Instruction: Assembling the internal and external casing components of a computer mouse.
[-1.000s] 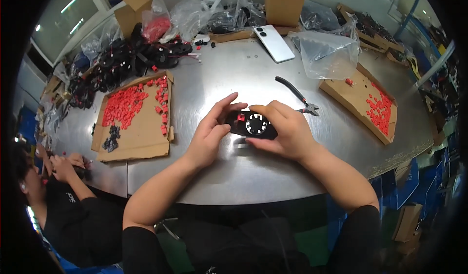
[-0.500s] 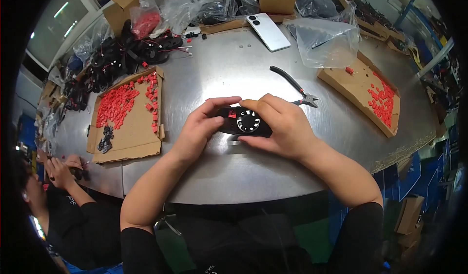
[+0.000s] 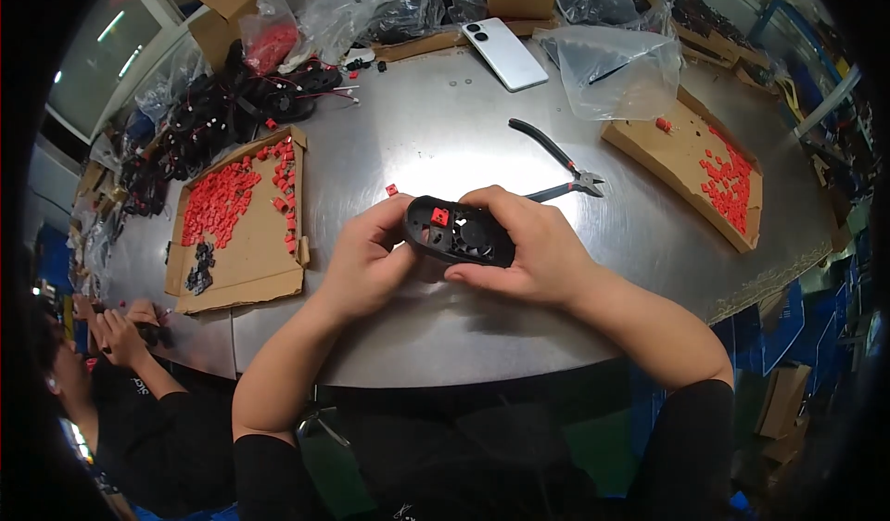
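Black casing (image 3: 452, 235) — apparently — in right hand (image 3: 535, 245)

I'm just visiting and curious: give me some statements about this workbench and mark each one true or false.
1. The right hand holds an oval black plastic housing. True.
2. A square red part sits in the housing. True.
3. The black-handled metal pliers lie in a tray. False: the pliers lie on the shiny grey metal table.
4. The left flat brown cardboard tray contains small red pieces. True.
5. The white rectangular phone lies nearer than the pliers. False: the phone lies beyond them.
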Tool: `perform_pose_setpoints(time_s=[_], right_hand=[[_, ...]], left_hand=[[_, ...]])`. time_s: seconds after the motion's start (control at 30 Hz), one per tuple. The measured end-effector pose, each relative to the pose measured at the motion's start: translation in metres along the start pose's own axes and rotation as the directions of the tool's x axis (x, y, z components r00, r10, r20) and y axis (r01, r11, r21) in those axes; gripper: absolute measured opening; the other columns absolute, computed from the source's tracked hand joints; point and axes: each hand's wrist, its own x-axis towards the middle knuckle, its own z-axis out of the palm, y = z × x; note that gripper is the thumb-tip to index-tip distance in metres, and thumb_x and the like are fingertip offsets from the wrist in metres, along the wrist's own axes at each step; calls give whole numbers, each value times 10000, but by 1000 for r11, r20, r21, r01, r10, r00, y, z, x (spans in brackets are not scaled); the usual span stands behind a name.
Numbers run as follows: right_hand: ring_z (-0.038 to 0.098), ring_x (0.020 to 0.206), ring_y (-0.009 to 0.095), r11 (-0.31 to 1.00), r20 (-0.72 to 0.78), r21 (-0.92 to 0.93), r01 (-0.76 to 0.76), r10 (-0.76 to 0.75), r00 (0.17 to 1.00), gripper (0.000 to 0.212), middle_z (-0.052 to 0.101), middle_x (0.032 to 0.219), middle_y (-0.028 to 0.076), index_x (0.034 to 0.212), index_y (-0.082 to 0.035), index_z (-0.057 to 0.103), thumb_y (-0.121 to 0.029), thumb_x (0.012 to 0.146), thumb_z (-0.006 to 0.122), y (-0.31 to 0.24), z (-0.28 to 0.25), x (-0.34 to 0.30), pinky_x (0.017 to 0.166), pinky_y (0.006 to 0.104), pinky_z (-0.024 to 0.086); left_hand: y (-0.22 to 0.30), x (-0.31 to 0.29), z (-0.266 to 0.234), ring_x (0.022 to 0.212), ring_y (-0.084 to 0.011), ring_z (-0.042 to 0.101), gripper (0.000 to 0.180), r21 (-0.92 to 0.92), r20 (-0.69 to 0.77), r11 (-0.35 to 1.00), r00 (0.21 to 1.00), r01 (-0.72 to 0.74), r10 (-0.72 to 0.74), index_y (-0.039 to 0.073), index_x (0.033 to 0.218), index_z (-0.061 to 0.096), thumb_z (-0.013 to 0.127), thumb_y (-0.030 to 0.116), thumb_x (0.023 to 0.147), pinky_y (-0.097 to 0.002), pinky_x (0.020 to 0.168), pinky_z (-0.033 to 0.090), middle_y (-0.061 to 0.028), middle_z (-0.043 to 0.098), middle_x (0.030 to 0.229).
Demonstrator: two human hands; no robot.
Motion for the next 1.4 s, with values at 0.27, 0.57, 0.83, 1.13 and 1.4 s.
perform_pose_setpoints(time_s=[0.27,0.57,0.83,1.13,1.4], right_hand=[[708,839,332,979,88,36,203,-205,975,626,695,999,150,1190,-13,637,-363,751,914,-7,-7,2,741,365,561],[693,816,348,999,198,-29,35,-28,980,583,679,961,156,1152,-31,617,-415,779,849,-8,-1,-3,703,390,542],[681,767,336,978,166,16,208,-208,964,550,671,927,124,1154,-44,617,-366,745,793,-5,0,-4,650,404,534],[653,693,303,966,220,-163,203,-165,961,565,604,812,82,1021,-73,609,-526,768,833,-18,15,-12,592,407,515],[637,650,292,952,176,-204,227,-193,965,581,590,760,68,903,-85,589,-598,771,830,-19,16,-8,564,397,494]], left_hand=[[21,-2,-24,881,-246,648,285,428,248,835,933,-346,259,-43,1102,627,544,-37,829,-341,826,510,-128,665,968],[16,-11,-9,872,-135,584,199,188,323,982,945,-13,-50,-20,1084,633,560,8,901,-323,796,497,-115,668,967],[34,-14,4,785,-164,680,194,143,412,949,855,281,-315,16,1063,690,670,140,915,-314,728,528,-42,736,867],[30,-19,17,639,-324,688,198,363,250,930,956,53,-152,28,812,723,753,223,810,-373,627,523,-141,679,682],[26,-24,16,648,-317,695,261,548,195,837,973,-6,-121,17,767,710,806,259,763,-380,597,513,-144,685,670]])
